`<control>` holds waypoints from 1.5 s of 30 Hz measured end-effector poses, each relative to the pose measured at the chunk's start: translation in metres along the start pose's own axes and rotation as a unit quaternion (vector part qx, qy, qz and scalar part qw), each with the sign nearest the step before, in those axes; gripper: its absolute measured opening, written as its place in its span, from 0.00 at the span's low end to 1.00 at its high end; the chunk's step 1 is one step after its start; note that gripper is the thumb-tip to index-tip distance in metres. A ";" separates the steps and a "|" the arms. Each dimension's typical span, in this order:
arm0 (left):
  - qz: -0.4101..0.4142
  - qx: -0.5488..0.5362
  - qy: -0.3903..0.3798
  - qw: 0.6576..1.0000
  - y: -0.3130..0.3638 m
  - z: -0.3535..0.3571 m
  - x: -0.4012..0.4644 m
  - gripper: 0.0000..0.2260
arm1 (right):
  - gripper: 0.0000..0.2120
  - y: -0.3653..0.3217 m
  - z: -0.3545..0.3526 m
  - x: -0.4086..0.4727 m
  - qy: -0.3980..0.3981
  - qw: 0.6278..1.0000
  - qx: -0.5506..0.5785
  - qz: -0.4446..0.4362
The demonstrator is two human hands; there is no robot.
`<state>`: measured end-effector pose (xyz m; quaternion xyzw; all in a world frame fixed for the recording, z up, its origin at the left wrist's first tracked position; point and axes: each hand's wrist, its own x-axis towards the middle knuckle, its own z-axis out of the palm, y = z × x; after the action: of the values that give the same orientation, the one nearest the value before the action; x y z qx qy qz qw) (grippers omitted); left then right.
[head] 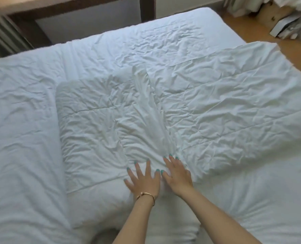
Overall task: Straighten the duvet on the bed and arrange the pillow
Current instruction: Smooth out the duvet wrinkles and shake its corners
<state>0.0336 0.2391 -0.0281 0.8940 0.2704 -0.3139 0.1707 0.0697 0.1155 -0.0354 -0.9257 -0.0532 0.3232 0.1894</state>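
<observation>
Both hands lie flat and spread on the white duvet (190, 106), holding nothing: the left hand (144, 181), with a gold bracelet (146, 195) at its wrist, sits just beside the right hand (178, 175), fingers straight and fanned, pressing the cloth near its closest edge. From between them a raised fold (151, 106) of bunched fabric runs away up the middle of the duvet, with a mesh of small creases on either side. To do this smoothing well, I judge the palms should press down and sweep apart, left and right, so the ridge is drawn flat rather than pushed further along; light, even pressure should keep new wrinkles from forming. Beyond the duvet the mattress sheet (137, 37) shows bare, and past that stand a dark wooden frame (147, 7) and a strip of wooden floor (248, 32). Which of the white shapes is the pillow is hard to tell; the padded mass at the left (19, 120) may be it. Clutter in the far right corner (285, 29) is blurred
</observation>
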 end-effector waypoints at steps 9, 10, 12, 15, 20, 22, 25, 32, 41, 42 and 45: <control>0.003 -0.062 -0.008 0.998 0.092 0.020 -0.048 0.29 | 0.23 0.092 -0.088 -0.033 -0.117 0.990 0.017 -0.083; -0.006 -0.083 -0.009 0.996 0.096 0.023 -0.056 0.30 | 0.23 0.103 -0.091 -0.036 -0.136 0.987 0.001 -0.085; -0.028 -0.134 -0.024 0.990 0.101 0.028 -0.065 0.30 | 0.26 0.119 -0.095 -0.033 -0.171 0.982 -0.040 -0.074; -0.047 -0.140 -0.061 0.987 0.107 0.022 -0.070 0.24 | 0.21 0.131 -0.094 -0.023 -0.228 0.969 -0.092 -0.039; -0.011 -0.115 -0.079 0.990 0.103 -0.006 -0.065 0.18 | 0.20 0.131 -0.121 -0.021 -0.281 0.953 -0.111 -0.008; 0.020 -0.055 -0.081 0.995 0.105 -0.015 -0.056 0.19 | 0.19 0.131 -0.138 -0.024 -0.239 0.967 -0.091 0.020; 0.091 0.010 -0.099 0.991 0.119 -0.035 -0.039 0.20 | 0.20 0.127 -0.159 -0.030 -0.169 0.980 -0.088 0.064; 0.246 0.143 -0.094 0.954 0.138 -0.083 -0.012 0.22 | 0.25 0.084 -0.189 -0.033 -0.083 0.981 -0.090 0.148; 0.348 0.173 -0.090 0.917 0.191 -0.092 0.024 0.23 | 0.28 0.114 -0.197 -0.030 -0.045 0.974 -0.129 0.179; 0.348 0.170 -0.097 0.917 0.198 -0.090 0.023 0.23 | 0.28 0.123 -0.202 -0.030 -0.051 0.974 -0.133 0.178; 0.349 0.174 -0.108 0.914 0.225 -0.087 0.019 0.22 | 0.29 0.153 -0.229 -0.026 -0.069 0.971 -0.160 0.162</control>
<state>0.2198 0.1084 0.0546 0.9075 -0.1380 -0.3715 0.1393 0.1868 -0.1037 0.0857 -0.9158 0.0333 0.3998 -0.0197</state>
